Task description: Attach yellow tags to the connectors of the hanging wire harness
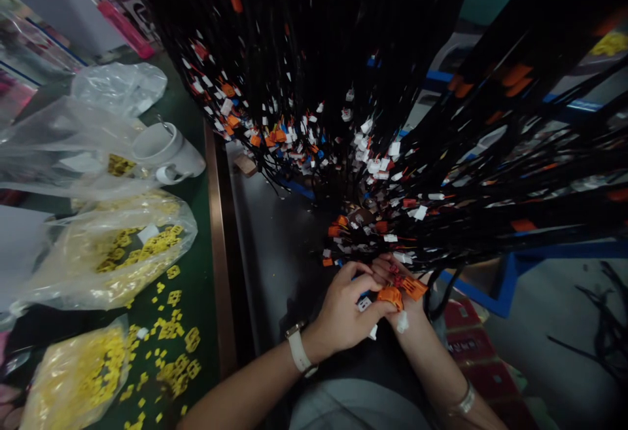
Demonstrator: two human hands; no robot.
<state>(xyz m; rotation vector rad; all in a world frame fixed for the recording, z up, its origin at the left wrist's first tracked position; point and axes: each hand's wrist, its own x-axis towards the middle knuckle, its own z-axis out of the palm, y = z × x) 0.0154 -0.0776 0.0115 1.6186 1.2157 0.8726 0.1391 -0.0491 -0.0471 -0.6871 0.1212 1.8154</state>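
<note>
My left hand (346, 309), with a pale-banded watch on its wrist, is closed with thumb and fingers at an orange connector (391, 297). A white connector (364, 304) shows between its fingers. Just beyond it, my right hand (387, 269) has its fingers curled round the wire ends of a black cable harness (434, 296); its palm side is partly hidden. A second orange connector (413, 287) with red wires lies over the right wrist. Dense bunches of hanging black cables (314, 44) with white, orange and blue connectors fill the space ahead of both hands.
At left, a green table (199, 279) with a brown metal edge (220, 273) carries loose yellow plastic pieces (174, 325), plastic bags (122, 253) of them and a white cup-like container (167, 148). A blue frame (510, 279) stands at right, near red boxes (466, 332).
</note>
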